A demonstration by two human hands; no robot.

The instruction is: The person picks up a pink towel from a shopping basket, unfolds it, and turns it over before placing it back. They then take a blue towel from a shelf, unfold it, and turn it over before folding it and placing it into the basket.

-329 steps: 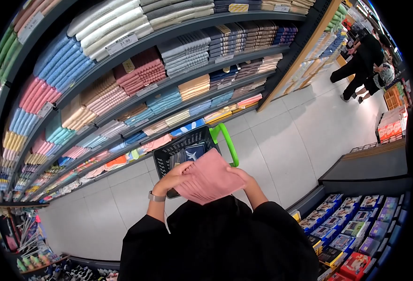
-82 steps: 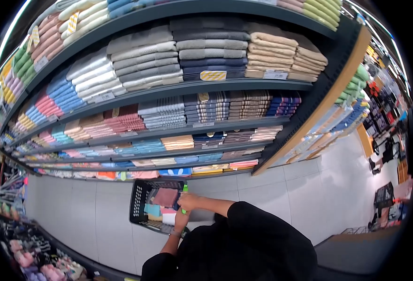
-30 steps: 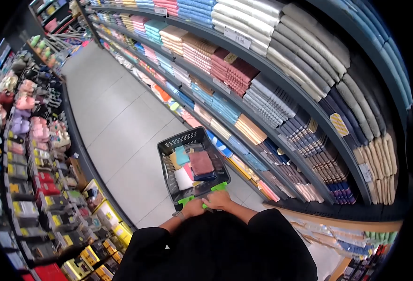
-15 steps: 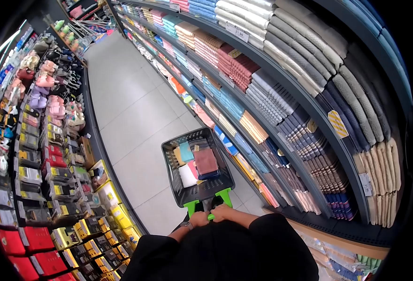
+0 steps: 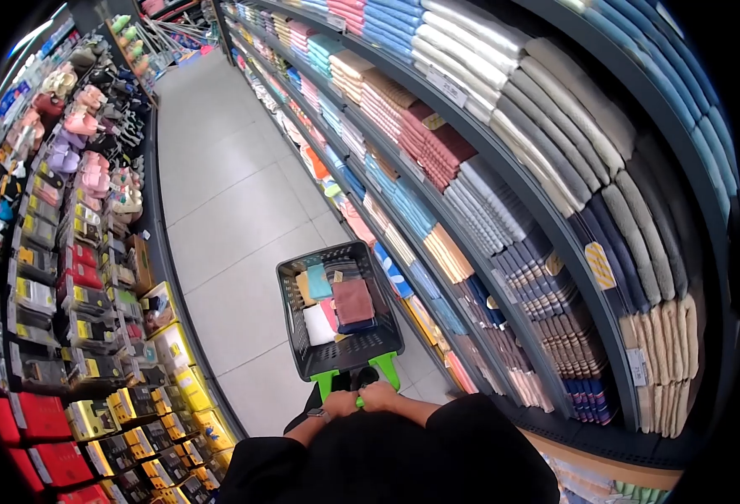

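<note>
My left hand point(image 5: 340, 404) and my right hand point(image 5: 378, 396) are side by side, both closed on the green handle point(image 5: 325, 383) of a dark shopping basket cart. The black perforated basket point(image 5: 296, 290) is just ahead of them. Inside lie several folded textiles: a reddish-brown towel point(image 5: 354, 301), a turquoise cloth point(image 5: 319, 282), a white cloth point(image 5: 317, 327) and a beige cloth point(image 5: 304, 289). Most of the handle bar is hidden under my fingers.
Tall shelves point(image 5: 504, 109) of folded towels run along the right, close to the basket. On the left stands a display rack point(image 5: 76, 277) with slippers and boxed goods. A grey tiled aisle point(image 5: 219, 185) stretches ahead, with long poles point(image 5: 177, 38) at its far end.
The basket and both hands sit slightly lower and further left in view. The shelves have shifted a little as the view turned. My grip on the handle is the same.
</note>
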